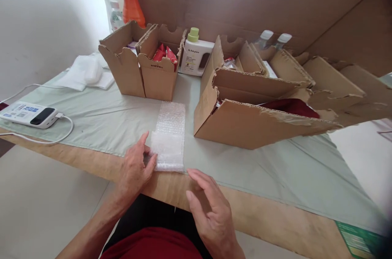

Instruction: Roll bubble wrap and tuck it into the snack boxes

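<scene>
A strip of clear bubble wrap (171,122) lies on the cloth in front of me, its near part folded over into a flat double layer. My left hand (136,167) rests at the left edge of this fold, thumb tip touching the plastic and index finger stretched away from it. Some of that hand's other fingers are hidden beneath it. Just right of the wrap's near corner, my right hand (211,210) hovers by the table edge. Its thumb and fingers are curved and apart, with nothing between them.
Cardboard bins (159,81) stand behind the wrap, with a larger cardboard box (239,124) to the right. A white detergent bottle (196,56) is between them. At left are a white power bank (30,115) with a cable and folded white packing material (85,72). An orange bottle (132,3) stands behind.
</scene>
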Action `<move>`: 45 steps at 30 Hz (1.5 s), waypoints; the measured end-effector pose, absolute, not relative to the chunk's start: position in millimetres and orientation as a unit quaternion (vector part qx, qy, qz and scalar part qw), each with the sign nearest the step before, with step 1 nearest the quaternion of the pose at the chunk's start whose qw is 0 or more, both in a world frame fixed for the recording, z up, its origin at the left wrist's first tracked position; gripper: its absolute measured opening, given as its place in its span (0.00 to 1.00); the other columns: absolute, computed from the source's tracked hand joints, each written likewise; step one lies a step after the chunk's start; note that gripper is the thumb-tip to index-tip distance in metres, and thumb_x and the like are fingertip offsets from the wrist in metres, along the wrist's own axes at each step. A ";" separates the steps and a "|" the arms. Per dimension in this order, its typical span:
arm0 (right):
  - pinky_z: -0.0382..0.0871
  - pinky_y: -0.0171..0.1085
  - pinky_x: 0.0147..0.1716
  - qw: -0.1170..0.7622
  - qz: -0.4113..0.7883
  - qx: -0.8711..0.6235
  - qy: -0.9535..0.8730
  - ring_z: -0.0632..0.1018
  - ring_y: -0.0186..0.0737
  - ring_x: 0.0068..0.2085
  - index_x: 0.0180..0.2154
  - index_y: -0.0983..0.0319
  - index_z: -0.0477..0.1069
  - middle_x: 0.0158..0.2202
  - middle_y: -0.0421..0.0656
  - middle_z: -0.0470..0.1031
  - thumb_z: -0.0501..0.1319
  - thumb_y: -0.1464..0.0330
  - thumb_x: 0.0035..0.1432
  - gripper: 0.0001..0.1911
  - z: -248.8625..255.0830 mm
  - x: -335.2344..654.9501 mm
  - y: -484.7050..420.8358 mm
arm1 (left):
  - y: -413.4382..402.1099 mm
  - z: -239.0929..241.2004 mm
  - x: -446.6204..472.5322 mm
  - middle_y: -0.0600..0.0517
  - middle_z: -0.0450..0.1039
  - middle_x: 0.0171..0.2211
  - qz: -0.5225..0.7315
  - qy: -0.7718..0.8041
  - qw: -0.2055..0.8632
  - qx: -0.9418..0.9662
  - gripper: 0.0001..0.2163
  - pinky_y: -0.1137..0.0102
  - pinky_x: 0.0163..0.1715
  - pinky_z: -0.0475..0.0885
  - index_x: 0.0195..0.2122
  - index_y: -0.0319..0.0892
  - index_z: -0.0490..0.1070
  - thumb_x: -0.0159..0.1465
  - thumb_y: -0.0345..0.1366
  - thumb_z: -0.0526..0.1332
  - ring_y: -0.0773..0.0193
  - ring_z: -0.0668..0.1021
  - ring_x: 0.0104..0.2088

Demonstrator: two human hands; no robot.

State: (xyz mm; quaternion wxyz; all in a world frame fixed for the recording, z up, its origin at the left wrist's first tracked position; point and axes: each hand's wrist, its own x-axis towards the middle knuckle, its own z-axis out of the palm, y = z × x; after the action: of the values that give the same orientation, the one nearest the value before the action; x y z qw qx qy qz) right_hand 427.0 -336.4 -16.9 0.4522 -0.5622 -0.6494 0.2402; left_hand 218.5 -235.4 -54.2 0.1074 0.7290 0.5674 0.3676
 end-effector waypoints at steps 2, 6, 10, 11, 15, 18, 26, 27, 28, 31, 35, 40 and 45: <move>0.74 0.49 0.58 0.399 0.140 -0.546 -0.723 0.75 0.48 0.59 0.60 0.58 0.69 0.58 0.48 0.76 0.58 0.75 0.66 0.22 -17.7 426.6 -322.6 | -234.3 -57.7 218.5 0.51 0.77 0.34 0.366 0.549 0.085 0.747 0.27 0.59 0.44 0.74 0.69 0.41 0.57 0.69 0.35 0.58 0.57 0.79 0.37; 0.73 0.55 0.55 0.295 0.065 -0.537 -0.788 0.72 0.56 0.63 0.58 0.63 0.70 0.63 0.52 0.72 0.55 0.79 0.65 0.21 -27.0 417.9 -296.0 | -233.0 -60.4 218.9 0.52 0.76 0.33 0.370 0.525 0.069 0.763 0.27 0.57 0.45 0.75 0.70 0.43 0.56 0.70 0.33 0.59 0.56 0.79 0.37; 0.73 0.53 0.52 0.294 0.069 -0.520 -0.799 0.74 0.56 0.61 0.50 0.63 0.74 0.58 0.49 0.77 0.52 0.81 0.68 0.17 -37.3 413.6 -285.0 | -244.1 -51.2 211.3 0.41 0.73 0.54 0.386 0.509 0.101 0.763 0.29 0.52 0.53 0.73 0.70 0.44 0.56 0.69 0.37 0.62 0.49 0.77 0.53; 0.72 0.52 0.52 0.306 0.083 -0.515 -0.796 0.75 0.54 0.60 0.50 0.62 0.74 0.56 0.48 0.78 0.52 0.81 0.69 0.17 -36.7 414.1 -285.0 | -249.7 -47.1 208.3 0.38 0.68 0.60 0.385 0.495 0.116 0.770 0.30 0.51 0.57 0.72 0.70 0.43 0.56 0.69 0.38 0.63 0.46 0.74 0.59; 0.71 0.45 0.51 0.332 0.192 -0.513 -0.768 0.80 0.45 0.51 0.49 0.61 0.73 0.49 0.44 0.81 0.53 0.78 0.71 0.14 -22.5 417.8 -288.5 | -272.1 -32.4 201.1 0.44 0.75 0.56 0.364 0.416 0.140 0.822 0.22 0.53 0.64 0.65 0.64 0.44 0.64 0.69 0.30 0.61 0.52 0.73 0.61; 0.73 0.40 0.46 0.336 0.279 -0.517 -0.737 0.80 0.40 0.43 0.47 0.59 0.74 0.43 0.41 0.81 0.53 0.77 0.72 0.12 -14.0 420.6 -288.5 | -279.1 -29.9 203.6 0.49 0.81 0.44 0.383 0.410 0.131 0.817 0.15 0.60 0.57 0.72 0.57 0.45 0.69 0.70 0.27 0.58 0.58 0.80 0.48; 0.69 0.46 0.56 0.372 0.087 -0.519 -0.765 0.74 0.48 0.58 0.57 0.61 0.69 0.57 0.50 0.74 0.58 0.75 0.69 0.16 -23.2 425.7 -298.4 | -267.5 -46.2 208.9 0.51 0.77 0.34 0.375 0.496 0.131 0.772 0.11 0.66 0.36 0.75 0.54 0.41 0.72 0.71 0.33 0.60 0.61 0.78 0.34; 0.69 0.48 0.56 0.347 0.088 -0.505 -0.785 0.73 0.50 0.60 0.57 0.61 0.69 0.58 0.50 0.74 0.58 0.76 0.69 0.17 -25.1 424.0 -298.2 | -266.6 -47.1 209.1 0.50 0.77 0.36 0.375 0.499 0.127 0.771 0.12 0.65 0.38 0.75 0.54 0.41 0.72 0.71 0.33 0.60 0.60 0.78 0.36; 0.69 0.49 0.56 0.322 0.092 -0.492 -0.804 0.72 0.52 0.61 0.57 0.61 0.69 0.59 0.50 0.74 0.57 0.77 0.69 0.17 -26.9 422.1 -296.9 | -266.4 -47.2 209.3 0.48 0.76 0.39 0.377 0.502 0.120 0.769 0.12 0.64 0.40 0.75 0.55 0.40 0.72 0.71 0.33 0.60 0.59 0.78 0.38; 0.68 0.52 0.54 0.294 0.099 -0.471 -0.825 0.71 0.55 0.62 0.54 0.62 0.70 0.57 0.49 0.77 0.56 0.77 0.70 0.14 -29.4 417.4 -289.4 | -270.6 -42.9 207.9 0.42 0.73 0.50 0.386 0.495 0.104 0.771 0.14 0.60 0.49 0.74 0.56 0.40 0.71 0.71 0.34 0.61 0.55 0.77 0.49; 0.68 0.47 0.52 0.309 0.187 -0.467 -0.807 0.77 0.47 0.52 0.53 0.59 0.71 0.47 0.43 0.81 0.57 0.77 0.70 0.14 -19.7 418.4 -286.8 | -281.4 -34.9 201.8 0.45 0.76 0.49 0.372 0.432 0.126 0.811 0.14 0.59 0.55 0.71 0.57 0.43 0.69 0.70 0.31 0.61 0.54 0.76 0.53; 0.68 0.48 0.52 0.339 0.131 -0.520 -0.773 0.75 0.49 0.53 0.57 0.61 0.69 0.53 0.49 0.77 0.58 0.72 0.71 0.14 -12.1 420.1 -296.0 | -272.3 -39.2 200.5 0.49 0.79 0.41 0.359 0.477 0.146 0.789 0.13 0.64 0.43 0.75 0.57 0.43 0.69 0.72 0.32 0.59 0.58 0.78 0.41; 0.66 0.53 0.56 0.279 0.091 -0.493 -0.819 0.70 0.55 0.63 0.59 0.62 0.67 0.60 0.51 0.73 0.58 0.75 0.69 0.18 -23.5 413.4 -292.1 | -259.9 -44.7 201.6 0.43 0.74 0.49 0.368 0.515 0.096 0.768 0.14 0.57 0.49 0.75 0.57 0.43 0.70 0.72 0.36 0.59 0.52 0.78 0.49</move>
State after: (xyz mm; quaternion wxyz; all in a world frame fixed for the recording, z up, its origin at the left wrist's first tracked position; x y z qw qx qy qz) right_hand 413.4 -292.1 -23.5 0.2787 -0.4933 -0.8190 0.0906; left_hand 201.6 -259.9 -44.7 0.0961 0.7682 0.5152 0.3677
